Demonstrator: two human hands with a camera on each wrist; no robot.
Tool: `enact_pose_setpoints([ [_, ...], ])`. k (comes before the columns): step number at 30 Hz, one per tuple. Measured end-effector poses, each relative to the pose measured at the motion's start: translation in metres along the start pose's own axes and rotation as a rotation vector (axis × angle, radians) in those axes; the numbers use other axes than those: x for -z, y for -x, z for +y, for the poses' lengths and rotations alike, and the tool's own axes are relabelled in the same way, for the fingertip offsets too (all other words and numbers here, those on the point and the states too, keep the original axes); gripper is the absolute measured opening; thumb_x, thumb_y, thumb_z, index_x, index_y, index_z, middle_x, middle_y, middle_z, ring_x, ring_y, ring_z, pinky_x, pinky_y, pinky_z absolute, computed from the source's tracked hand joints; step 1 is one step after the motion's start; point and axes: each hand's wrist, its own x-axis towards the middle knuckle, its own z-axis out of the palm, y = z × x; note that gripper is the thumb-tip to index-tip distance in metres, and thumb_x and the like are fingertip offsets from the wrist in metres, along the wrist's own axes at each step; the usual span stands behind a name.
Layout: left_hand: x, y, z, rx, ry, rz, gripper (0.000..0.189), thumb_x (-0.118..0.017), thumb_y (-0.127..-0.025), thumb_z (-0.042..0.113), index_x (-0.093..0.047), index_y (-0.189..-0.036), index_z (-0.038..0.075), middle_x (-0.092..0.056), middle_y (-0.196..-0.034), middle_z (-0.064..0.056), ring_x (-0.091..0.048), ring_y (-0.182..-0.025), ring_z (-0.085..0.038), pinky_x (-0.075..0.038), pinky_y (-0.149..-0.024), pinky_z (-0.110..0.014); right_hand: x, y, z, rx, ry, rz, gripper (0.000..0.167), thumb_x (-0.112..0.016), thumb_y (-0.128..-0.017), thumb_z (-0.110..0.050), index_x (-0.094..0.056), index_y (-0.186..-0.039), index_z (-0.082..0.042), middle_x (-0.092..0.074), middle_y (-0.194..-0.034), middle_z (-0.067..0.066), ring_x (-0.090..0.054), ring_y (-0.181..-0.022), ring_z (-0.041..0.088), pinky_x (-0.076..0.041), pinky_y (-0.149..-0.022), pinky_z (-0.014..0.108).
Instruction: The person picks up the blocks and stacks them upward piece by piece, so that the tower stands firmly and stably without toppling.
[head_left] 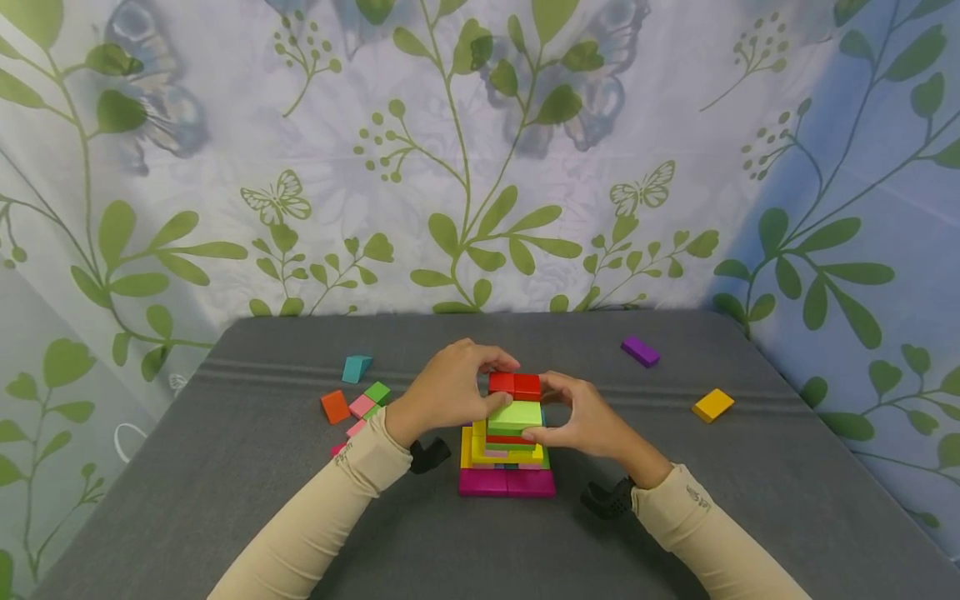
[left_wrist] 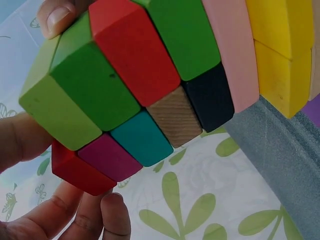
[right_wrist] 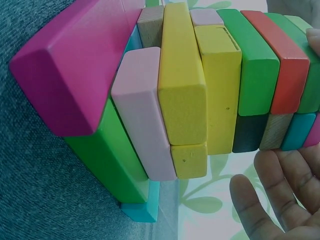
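Observation:
A tower of coloured wooden blocks [head_left: 514, 456] stands on the grey table, on two magenta blocks [head_left: 507, 482]. Two red blocks [head_left: 514, 385] sit at its top back, behind a light green block [head_left: 519, 413]. My left hand [head_left: 450, 387] curves round the tower's upper left, thumb at the light green block and fingers by the red ones. From the right, my right hand [head_left: 588, 414] holds the tower's upper part, thumb at the front and fingers [right_wrist: 280, 185] along the far side by the teal block [right_wrist: 298, 131]. Mixed coloured layers show in both wrist views.
Left of the tower lie a teal block [head_left: 356, 368], an orange block [head_left: 335, 407] and several pink and green blocks [head_left: 363, 406]. On the right are a purple block [head_left: 640, 352] and a yellow block [head_left: 712, 405]. A leaf-patterned curtain [head_left: 480, 150] hangs behind the table [head_left: 240, 442].

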Motion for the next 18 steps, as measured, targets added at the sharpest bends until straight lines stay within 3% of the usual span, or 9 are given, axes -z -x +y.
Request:
enact_pose_setpoints([
  [6, 0.003, 0.004, 0.0, -0.025, 0.015, 0.003, 0.047, -0.081, -0.093, 0.016, -0.07, -0.137, 0.005, -0.077, -0.12, -0.007, -0.065, -0.103, -0.025, -0.055, -0.092, -0.044, 0.0, 0.001, 0.0, 0.002, -0.001, 0.0, 0.048, -0.086, -0.088, -0.009, -0.068, -0.13, 0.004, -0.073, -0.122, 0.01, -0.069, -0.109, 0.02, -0.058, -0.101, 0.048],
  [10, 0.014, 0.012, -0.008, -0.029, 0.021, 0.04, 0.05, -0.081, -0.097, 0.025, -0.068, -0.141, 0.007, -0.076, -0.122, -0.007, -0.065, -0.106, -0.027, -0.055, -0.094, -0.048, 0.0, 0.001, -0.001, -0.009, -0.005, 0.002, 0.047, -0.086, -0.088, -0.01, -0.068, -0.129, 0.003, -0.073, -0.121, 0.009, -0.069, -0.109, 0.023, -0.057, -0.101, 0.051],
  [14, 0.032, 0.023, -0.03, 0.007, 0.067, 0.05, 0.038, -0.078, -0.102, 0.022, -0.072, -0.137, 0.008, -0.075, -0.125, -0.006, -0.064, -0.108, -0.026, -0.053, -0.096, -0.05, 0.0, 0.001, -0.001, -0.026, -0.001, 0.003, 0.047, -0.087, -0.088, -0.01, -0.068, -0.129, 0.002, -0.072, -0.121, 0.008, -0.068, -0.11, 0.027, -0.056, -0.102, 0.059],
  [18, 0.048, 0.038, -0.06, 0.077, 0.106, -0.003, 0.027, -0.073, -0.104, 0.013, -0.076, -0.13, 0.007, -0.075, -0.13, -0.01, -0.064, -0.117, -0.034, -0.05, -0.103, -0.057, 0.0, 0.002, -0.001, -0.032, 0.011, -0.001, 0.048, -0.087, -0.088, -0.01, -0.068, -0.13, 0.003, -0.072, -0.122, 0.008, -0.069, -0.111, 0.029, -0.054, -0.102, 0.064],
])
